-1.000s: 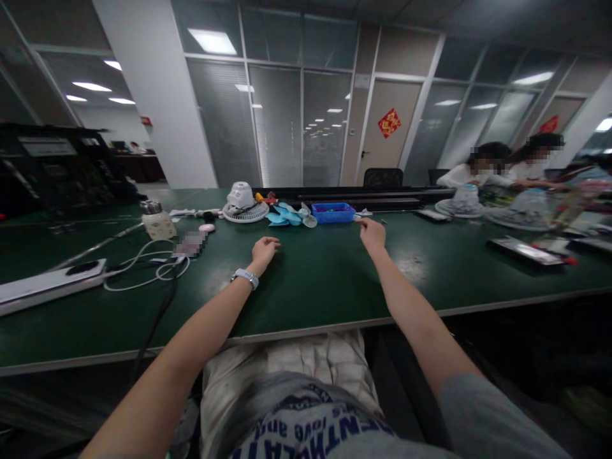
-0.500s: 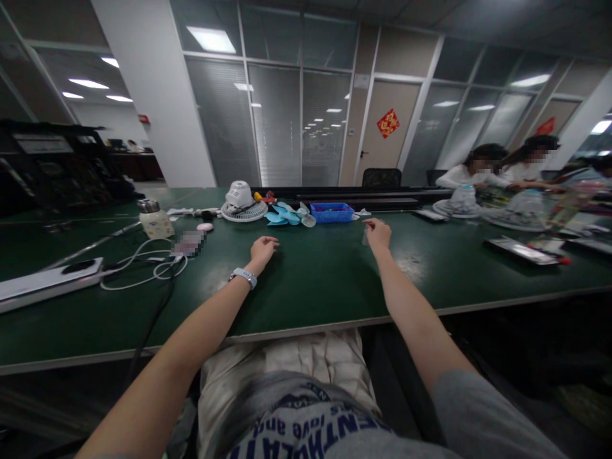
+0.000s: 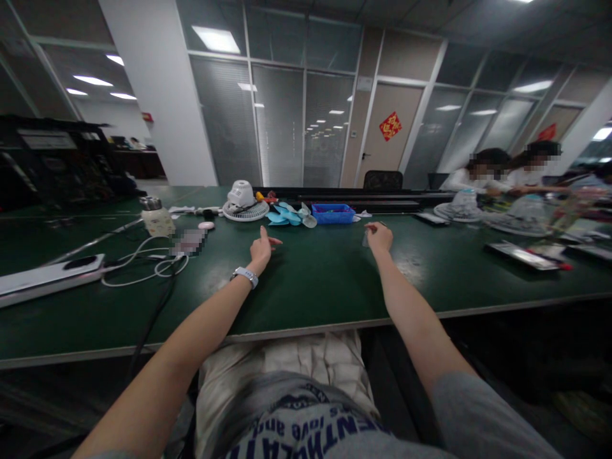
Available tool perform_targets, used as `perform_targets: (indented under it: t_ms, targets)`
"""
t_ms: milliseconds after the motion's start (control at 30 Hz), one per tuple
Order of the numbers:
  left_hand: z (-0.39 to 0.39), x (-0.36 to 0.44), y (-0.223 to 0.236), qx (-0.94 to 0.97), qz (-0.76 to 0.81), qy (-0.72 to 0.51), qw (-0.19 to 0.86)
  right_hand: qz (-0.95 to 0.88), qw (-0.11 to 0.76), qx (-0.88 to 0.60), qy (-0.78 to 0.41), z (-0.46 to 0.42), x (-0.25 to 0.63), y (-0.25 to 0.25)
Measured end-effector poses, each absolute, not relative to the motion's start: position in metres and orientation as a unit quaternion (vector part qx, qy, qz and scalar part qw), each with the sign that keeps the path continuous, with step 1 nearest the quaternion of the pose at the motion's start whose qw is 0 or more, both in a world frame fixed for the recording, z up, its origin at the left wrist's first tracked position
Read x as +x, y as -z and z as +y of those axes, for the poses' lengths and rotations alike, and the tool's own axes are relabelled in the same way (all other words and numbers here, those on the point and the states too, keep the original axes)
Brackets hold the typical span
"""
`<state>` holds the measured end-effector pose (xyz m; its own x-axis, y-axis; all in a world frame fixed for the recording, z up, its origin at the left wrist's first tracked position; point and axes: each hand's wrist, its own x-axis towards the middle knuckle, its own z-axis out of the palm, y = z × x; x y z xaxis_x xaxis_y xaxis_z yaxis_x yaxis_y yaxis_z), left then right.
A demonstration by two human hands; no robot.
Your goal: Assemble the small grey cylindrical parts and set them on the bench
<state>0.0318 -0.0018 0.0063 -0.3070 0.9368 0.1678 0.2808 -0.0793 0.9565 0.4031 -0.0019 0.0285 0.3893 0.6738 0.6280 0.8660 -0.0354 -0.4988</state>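
Observation:
My left hand (image 3: 261, 250), with a pale watch at the wrist, is held over the green table. A finger points away from me and another reaches to the right; it holds nothing. My right hand (image 3: 381, 238) is closed over the table, its fingertips pinched around a small clear plastic piece (image 3: 366, 238) that hangs at the hand's left side; its exact kind is too small to tell. Beyond the hands lie light-blue fan blades (image 3: 285, 214), a blue plastic basket (image 3: 333, 214) and a white fan part with a round grille (image 3: 245, 210).
At left are a cream bottle (image 3: 157, 220), white cables (image 3: 136, 258), a power strip (image 3: 52, 277) and a small pink case (image 3: 206, 225). Black bars (image 3: 382, 205) run along the back. At right lie a phone-like slab (image 3: 521, 254) and more fan parts, with two people seated behind.
My left hand's finger has lifted and straightened away from me, so the fingers are spread. The right hand stays nearly in place with the clear piece. The view has shifted slightly.

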Motion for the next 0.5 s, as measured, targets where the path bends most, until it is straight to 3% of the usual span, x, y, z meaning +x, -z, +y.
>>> perform_targets:
  t_ms: [233, 500]
  targets:
    - [-0.003, 0.032, -0.004, 0.51, 0.607, -0.532, 0.297, -0.494, 0.444, -0.742, 0.093, -0.001, 0.399, -0.029]
    - [0.002, 0.031, -0.002, 0.491, 0.606, -0.547, 0.304, -0.47, 0.392, -0.79, 0.024, 0.002, 0.401, -0.018]
